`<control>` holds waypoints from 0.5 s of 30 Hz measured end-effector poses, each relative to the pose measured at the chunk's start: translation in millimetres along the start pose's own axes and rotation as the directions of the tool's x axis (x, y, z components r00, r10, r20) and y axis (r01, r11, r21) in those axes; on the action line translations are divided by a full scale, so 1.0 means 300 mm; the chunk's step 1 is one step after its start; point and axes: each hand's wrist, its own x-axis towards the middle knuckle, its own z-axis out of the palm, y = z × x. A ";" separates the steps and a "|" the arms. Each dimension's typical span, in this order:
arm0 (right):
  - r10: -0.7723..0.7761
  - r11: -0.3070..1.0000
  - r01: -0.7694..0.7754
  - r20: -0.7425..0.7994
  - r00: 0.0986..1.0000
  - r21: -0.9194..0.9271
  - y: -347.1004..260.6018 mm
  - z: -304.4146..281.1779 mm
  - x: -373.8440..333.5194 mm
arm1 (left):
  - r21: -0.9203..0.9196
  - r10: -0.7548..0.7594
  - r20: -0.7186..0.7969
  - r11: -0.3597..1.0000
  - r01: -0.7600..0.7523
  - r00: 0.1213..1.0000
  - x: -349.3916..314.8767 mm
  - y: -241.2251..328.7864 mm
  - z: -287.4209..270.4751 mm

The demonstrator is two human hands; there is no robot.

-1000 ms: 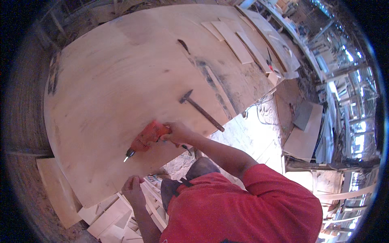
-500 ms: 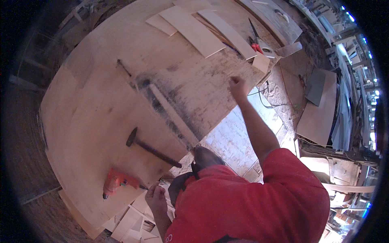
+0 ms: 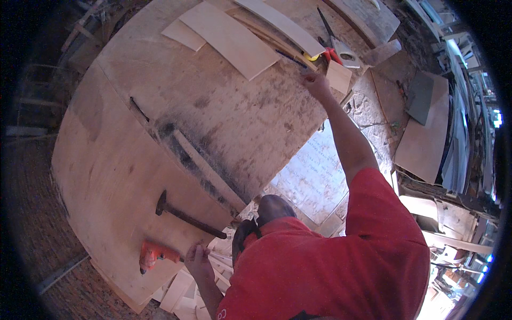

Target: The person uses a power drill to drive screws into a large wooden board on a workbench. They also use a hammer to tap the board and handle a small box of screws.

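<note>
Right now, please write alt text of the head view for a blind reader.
A person's right hand reaches over a worktable, beside a small wood piece. The left hand is near an orange drill and a hammer.

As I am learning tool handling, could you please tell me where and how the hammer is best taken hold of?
The hammer is probably best gripped on the end half of its handle, from the near side: it lies flat, with that slim handle running toward the person and the head farther off. The left hand is nearest.
</note>
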 end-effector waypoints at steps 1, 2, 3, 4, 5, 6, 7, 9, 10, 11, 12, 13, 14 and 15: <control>-0.069 0.995 0.075 0.085 0.994 -0.059 -0.023 0.036 -0.023 | -0.008 -0.003 -0.008 1.000 0.003 1.000 -0.011 -0.002 0.011; 0.082 0.996 -0.084 0.105 0.991 0.020 -0.127 0.052 -0.056 | -0.012 -0.003 -0.036 1.000 0.002 0.999 -0.033 -0.005 0.019; 0.032 0.999 -0.031 0.056 0.998 -0.014 -0.127 0.042 -0.053 | -0.126 -0.062 -0.032 0.990 0.058 0.998 -0.038 0.024 0.050; -0.020 0.998 0.021 0.011 1.000 -0.052 -0.126 0.031 -0.048 | -0.239 -0.122 -0.022 0.965 0.113 0.992 -0.038 0.042 0.077; -0.074 0.993 0.071 -0.031 0.997 -0.092 -0.124 0.020 -0.046 | -0.260 -0.115 0.015 0.959 0.115 0.993 -0.030 0.038 0.092; -0.068 0.988 0.063 -0.031 0.997 -0.138 -0.140 0.025 -0.041 | -0.285 -0.102 0.040 0.952 0.109 0.994 -0.023 0.039 0.106; -0.062 0.981 0.055 -0.030 0.998 -0.184 -0.154 0.029 -0.039 | -0.310 -0.089 0.065 0.945 0.105 0.994 -0.016 0.043 0.121; -0.042 0.972 0.024 -0.074 0.996 -0.235 -0.165 0.035 -0.032 | -0.150 -0.079 0.100 0.984 0.093 0.992 0.024 0.071 0.195; -0.029 0.971 0.001 -0.115 0.993 -0.239 -0.130 0.038 -0.033 | -0.069 -0.080 0.113 0.994 0.088 0.990 0.053 0.101 0.252; -0.016 0.971 -0.020 -0.146 0.989 -0.239 -0.102 0.045 -0.038 | 0.046 -0.094 0.164 0.995 0.087 0.982 0.086 0.160 0.333; -0.045 0.974 0.019 -0.112 0.993 -0.226 -0.121 0.048 -0.063 | 0.159 -0.114 0.185 0.984 0.085 0.976 0.122 0.218 0.405; -0.084 0.976 0.068 -0.070 0.994 -0.207 -0.161 0.034 -0.105 | 0.262 0.013 0.257 0.961 -0.083 0.966 0.192 0.149 0.438; -0.098 0.992 0.096 -0.030 0.995 -0.084 -0.237 0.046 -0.141 | 0.195 0.051 0.225 0.976 -0.097 0.973 0.253 0.090 0.505; -0.097 0.995 0.097 0.005 0.995 0.026 -0.278 0.054 -0.194 | 0.218 0.251 0.271 0.924 -0.313 0.929 0.322 0.056 0.563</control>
